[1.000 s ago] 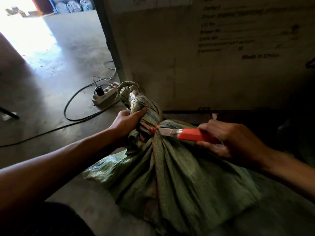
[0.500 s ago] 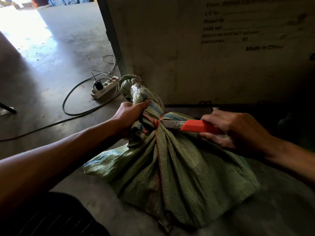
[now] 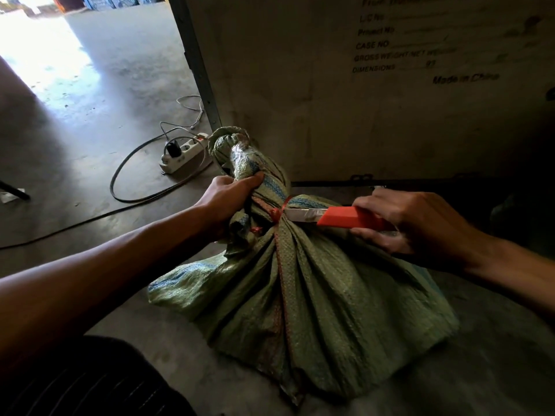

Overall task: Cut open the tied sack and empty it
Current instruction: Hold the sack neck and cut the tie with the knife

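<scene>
Sack [image 3: 315, 283] in the middle of the floor [image 3: 99, 115], green and woven, bunched tight at its neck where a red string [image 3: 277, 212] is knotted round it! Above the knot the twisted top of the sack rises toward the far side, leaning against a big crate [image 3: 345, 85] with printed shipping lines on its face. Left hand [image 3: 231, 196] has its fingers wrapped firmly round that twisted neck, just beyond the knot. Right hand [image 3: 420, 223] comes in from the right, fingers closed round the orange handle of a knife [image 3: 330, 217], and the bare blade points left with its tip right at the red string, touching or nearly so. Further left on the floor, a white power strip [image 3: 183, 154] lies with a black plug in it and a dark cable [image 3: 126, 187] looping away. Bright daylight spills in at the far left.
</scene>
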### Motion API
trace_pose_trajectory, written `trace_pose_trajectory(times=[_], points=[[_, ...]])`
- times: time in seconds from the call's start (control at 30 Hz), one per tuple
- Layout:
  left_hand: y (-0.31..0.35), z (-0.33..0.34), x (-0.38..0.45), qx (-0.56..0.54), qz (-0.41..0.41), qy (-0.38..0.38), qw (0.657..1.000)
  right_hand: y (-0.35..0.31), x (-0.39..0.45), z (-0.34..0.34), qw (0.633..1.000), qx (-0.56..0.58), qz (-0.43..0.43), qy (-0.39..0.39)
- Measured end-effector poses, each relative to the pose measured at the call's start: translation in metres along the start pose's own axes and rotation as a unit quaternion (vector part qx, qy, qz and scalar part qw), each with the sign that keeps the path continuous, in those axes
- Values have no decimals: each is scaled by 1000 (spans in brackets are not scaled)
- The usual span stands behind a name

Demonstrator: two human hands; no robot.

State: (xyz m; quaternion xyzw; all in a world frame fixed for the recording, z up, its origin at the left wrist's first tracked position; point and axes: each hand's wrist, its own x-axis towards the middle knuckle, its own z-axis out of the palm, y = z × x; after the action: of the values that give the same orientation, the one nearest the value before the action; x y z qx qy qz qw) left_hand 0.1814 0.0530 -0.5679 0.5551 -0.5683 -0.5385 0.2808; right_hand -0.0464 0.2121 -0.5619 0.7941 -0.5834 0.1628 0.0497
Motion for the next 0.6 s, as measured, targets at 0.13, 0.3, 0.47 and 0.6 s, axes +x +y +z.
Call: trace_pose_trajectory(times=[0.13,0.3,0.47,0.6], points=[[1,2,0,-5,2,7,1000,2,-1,0,1000,-8,-1,-2],[1,3,0,-6,-3,-5,1000,4,-3,1,1000,-7,0,-9],[2,4,-2,-11,2,-1,1000,6,-4,0,1000,-4,-10,-11],[3,4,-3,-15,-3,-7,1000,6,-4,0,1000,-5,-16,-8]])
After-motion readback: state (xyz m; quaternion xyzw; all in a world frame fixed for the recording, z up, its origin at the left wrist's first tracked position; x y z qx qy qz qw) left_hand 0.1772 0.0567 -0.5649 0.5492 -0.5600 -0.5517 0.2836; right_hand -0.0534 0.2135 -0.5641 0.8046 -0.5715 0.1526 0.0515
